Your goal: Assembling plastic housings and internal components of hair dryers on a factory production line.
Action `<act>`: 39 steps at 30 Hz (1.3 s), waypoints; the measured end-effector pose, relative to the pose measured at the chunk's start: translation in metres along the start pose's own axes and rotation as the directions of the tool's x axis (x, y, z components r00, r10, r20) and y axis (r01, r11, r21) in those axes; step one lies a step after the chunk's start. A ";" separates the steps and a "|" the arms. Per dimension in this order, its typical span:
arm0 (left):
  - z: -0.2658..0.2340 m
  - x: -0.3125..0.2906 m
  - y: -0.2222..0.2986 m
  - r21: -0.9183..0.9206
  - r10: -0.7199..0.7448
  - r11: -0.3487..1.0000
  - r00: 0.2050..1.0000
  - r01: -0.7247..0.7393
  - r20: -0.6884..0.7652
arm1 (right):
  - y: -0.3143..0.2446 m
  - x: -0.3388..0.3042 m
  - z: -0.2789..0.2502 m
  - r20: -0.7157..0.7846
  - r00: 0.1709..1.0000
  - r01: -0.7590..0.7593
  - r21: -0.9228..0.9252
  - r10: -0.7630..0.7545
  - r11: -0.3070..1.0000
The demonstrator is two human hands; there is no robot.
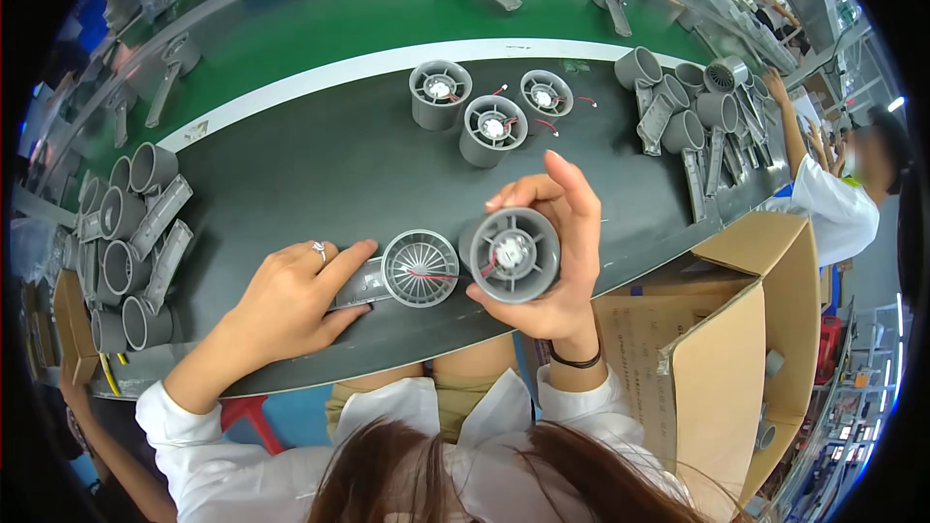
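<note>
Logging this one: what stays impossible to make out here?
All in the head view:
- Underside of the grey fan cup: turned away, in the right hand.
- One end of the handle: under the left hand.
- Most of the cardboard box's inside: behind its flaps.
- Lower-left person's body: cut off by the dark rim.

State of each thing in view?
Housing: mouth up, handle gripped by left hand
Fan: held in right hand, spokes facing camera
Red wire: across housing's mouth
Three fans: upright
Housings at left: heaped
Housings at right: heaped
Carton: flaps open
</note>
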State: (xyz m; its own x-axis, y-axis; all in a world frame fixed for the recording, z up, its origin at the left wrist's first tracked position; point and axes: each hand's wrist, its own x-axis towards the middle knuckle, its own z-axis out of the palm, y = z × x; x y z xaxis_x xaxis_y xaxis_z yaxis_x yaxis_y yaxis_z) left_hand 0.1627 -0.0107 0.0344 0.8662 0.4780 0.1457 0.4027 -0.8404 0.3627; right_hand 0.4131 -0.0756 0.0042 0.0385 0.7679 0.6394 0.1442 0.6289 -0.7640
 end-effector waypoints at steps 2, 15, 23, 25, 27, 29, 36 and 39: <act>0.004 -0.002 -0.001 0.002 0.023 1.000 0.999 -0.023 -0.050 | 0.001 -0.001 0.002 -0.024 0.997 -0.078 -0.024 0.078 0.997; 0.007 -0.018 -0.011 -0.125 0.021 0.991 0.965 -0.055 -0.261 | -0.021 0.008 0.014 0.022 0.996 0.094 -0.292 -0.091 0.952; -0.006 0.001 0.008 -0.195 0.076 0.966 0.908 -0.169 -0.411 | -0.031 0.024 0.031 0.086 0.973 0.232 -0.302 -0.216 0.925; -0.004 0.005 0.013 -0.224 0.090 0.955 0.911 -0.193 -0.402 | -0.036 0.023 0.034 0.079 0.991 0.124 -0.251 -0.108 0.960; 0.000 0.006 0.015 -0.260 0.103 0.936 0.890 -0.238 -0.444 | -0.040 0.022 0.035 0.084 0.992 0.113 -0.254 -0.094 0.961; 0.000 0.005 0.016 -0.362 0.129 0.885 0.900 -0.294 -0.416 | -0.041 0.019 0.036 0.036 0.998 0.064 -0.304 -0.055 0.951; 0.012 -0.005 0.026 -0.556 -0.041 0.807 0.919 -0.201 -0.392 | -0.036 0.008 0.042 -0.080 0.992 0.066 -0.285 -0.093 0.956; 0.019 -0.005 0.024 -0.783 -0.145 0.601 0.943 -0.158 -0.301 | -0.037 0.005 0.041 -0.095 0.994 0.031 -0.240 -0.055 0.970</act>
State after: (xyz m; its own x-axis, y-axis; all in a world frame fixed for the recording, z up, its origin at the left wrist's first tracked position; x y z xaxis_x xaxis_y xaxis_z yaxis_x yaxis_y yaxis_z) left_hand 0.1734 -0.0382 0.0254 0.6691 0.6490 0.3622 -0.1264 -0.3809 0.9160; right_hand 0.3673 -0.0899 0.0324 0.1241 0.7173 0.6856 0.3782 0.6046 -0.7010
